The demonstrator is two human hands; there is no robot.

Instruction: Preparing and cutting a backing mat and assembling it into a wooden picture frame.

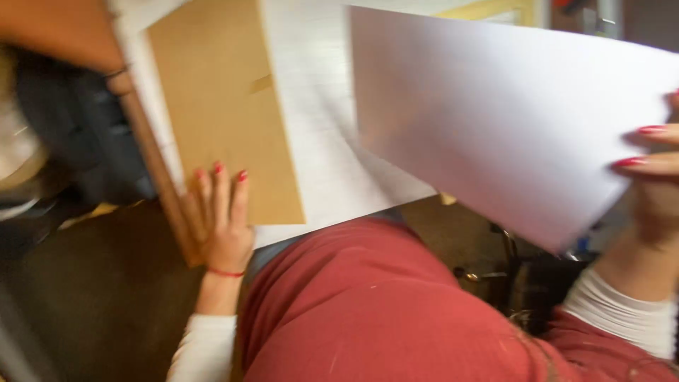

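One camera is sitting on the person's head and is looking steeply down along the body, so the red top (396,311) is filling the lower middle of the picture. The view is tilting, with the table edge (159,177) running slantwise down the left side. It is sitting very close to the work: the left hand (225,223) is lying just below centre-left and the right hand (654,170) is being cut off by the right border. A white sheet (495,113) is crossing the upper right, near the lens and blurring. The dark floor (99,297) is showing at lower left.
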